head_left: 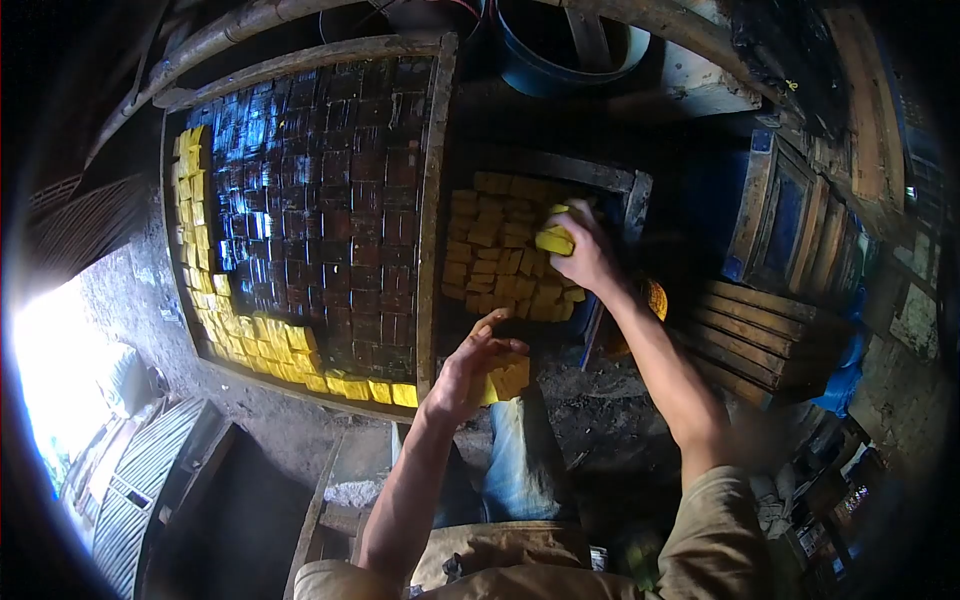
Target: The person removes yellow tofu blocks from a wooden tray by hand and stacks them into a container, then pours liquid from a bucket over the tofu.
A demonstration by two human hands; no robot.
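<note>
My right hand is closed around yellow blocks, which look like tofu, above the right side of a stack. That stack of yellow tofu blocks lies in rows in a wood-edged tray. Nearer my body, my left hand cups more yellow tofu against its palm, fingers curled; how many pieces it holds is hard to tell. To the left is a large wood-framed rack with a dark, wet-looking woven surface. Yellow tofu blocks line its left and near edges.
A blue tub stands beyond the stack. Slatted wooden crates sit at the right, with an orange round object beside them. A bamboo pole crosses the far left. Corrugated sheeting lies at the lower left.
</note>
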